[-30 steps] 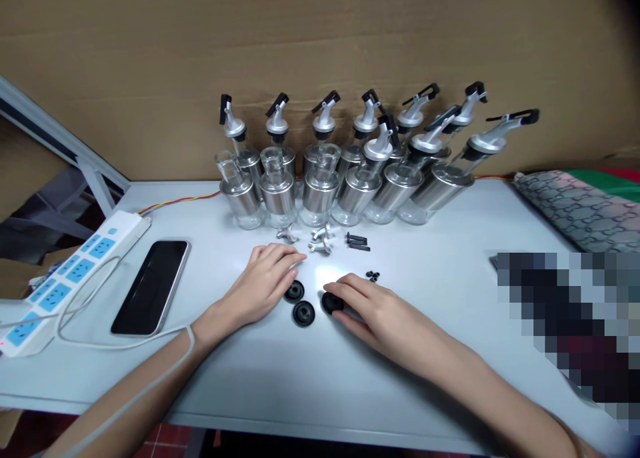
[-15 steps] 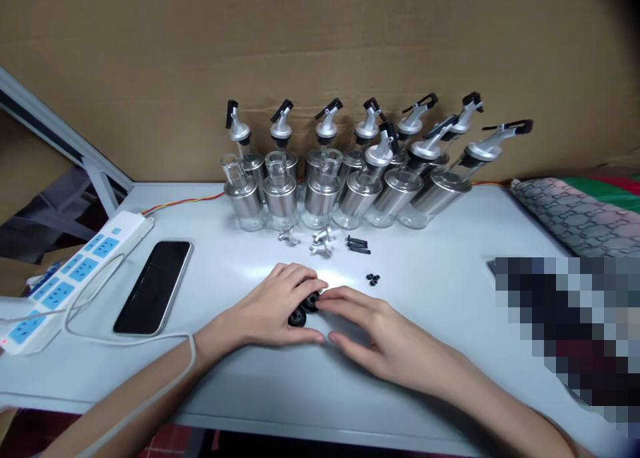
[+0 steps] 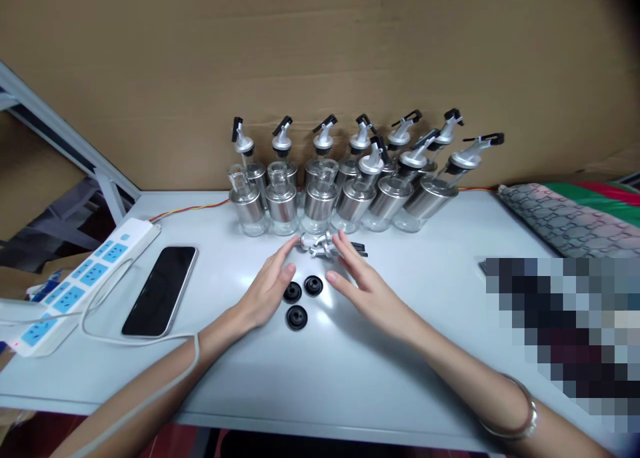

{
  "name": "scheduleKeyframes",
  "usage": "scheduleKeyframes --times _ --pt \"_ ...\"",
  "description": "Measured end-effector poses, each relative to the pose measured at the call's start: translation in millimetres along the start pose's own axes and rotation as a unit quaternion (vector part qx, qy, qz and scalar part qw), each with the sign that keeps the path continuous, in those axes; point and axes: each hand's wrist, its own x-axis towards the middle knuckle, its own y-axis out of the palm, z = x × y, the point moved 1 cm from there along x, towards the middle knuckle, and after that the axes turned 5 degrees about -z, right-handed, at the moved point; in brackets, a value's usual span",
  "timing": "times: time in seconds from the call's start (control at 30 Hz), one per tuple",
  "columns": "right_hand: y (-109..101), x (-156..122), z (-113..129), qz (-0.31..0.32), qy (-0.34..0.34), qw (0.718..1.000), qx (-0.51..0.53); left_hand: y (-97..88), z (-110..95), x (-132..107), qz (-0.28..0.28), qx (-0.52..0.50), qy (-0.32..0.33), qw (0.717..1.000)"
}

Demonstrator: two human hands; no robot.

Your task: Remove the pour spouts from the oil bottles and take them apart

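Three black round caps lie together on the white table between my hands. My left hand is open, edge down, fingers stretched toward a small pile of silver spout parts. On the other side my right hand is also open, its fingertips at the same pile. Neither hand holds anything. Thin black pieces peek out behind my right fingers. Behind the pile stand several glass and steel dispenser bottles, most with silver pour spouts.
A dark phone lies at the left beside a white power strip with blue sockets and its cable. Patterned fabric covers the right end. A cardboard wall backs the table. A blurred patch sits at the right.
Both hands left the black caps and slid forward to either side of the silver spout parts. The three caps now lie grouped in the open. The camera tilted slightly.
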Motion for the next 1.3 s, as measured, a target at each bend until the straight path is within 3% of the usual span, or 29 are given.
scheduleKeyframes --times 0.2,0.43,0.53,0.77,0.93,1.0,1.07,1.17,1.3 --pt "14 10 4 0.034 -0.005 0.999 -0.022 -1.1 -3 1 0.05 0.048 0.034 0.997" --pt "-9 0 11 0.0 -0.053 0.992 -0.116 -5.6 -6 0 0.147 0.144 0.137 0.969" --pt "-10 -6 15 0.031 -0.063 0.988 -0.138 -3.0 -7 -2 0.167 0.192 0.169 0.952" --pt "10 -16 22 0.101 -0.092 0.975 -0.174 5.0 -4 -2 0.147 0.251 0.168 0.942" --pt "7 -15 25 0.115 -0.076 0.978 -0.159 4.3 -6 -3 0.144 0.266 0.179 0.936" --pt "2 -11 22 0.09 -0.049 0.986 -0.128 3.6 -6 -3 0.149 0.251 0.18 0.939" --pt "-3 -6 18 0.026 -0.029 0.995 -0.091 3.0 -5 -3 0.14 0.216 0.166 0.952" --pt "-6 1 9 -0.048 -0.016 0.998 -0.027 2.3 -3 -3 0.063 0.146 0.107 0.981" --pt "-4 7 5 -0.034 0.01 0.999 0.013 1.6 -5 -5 -0.042 0.108 0.074 0.991"
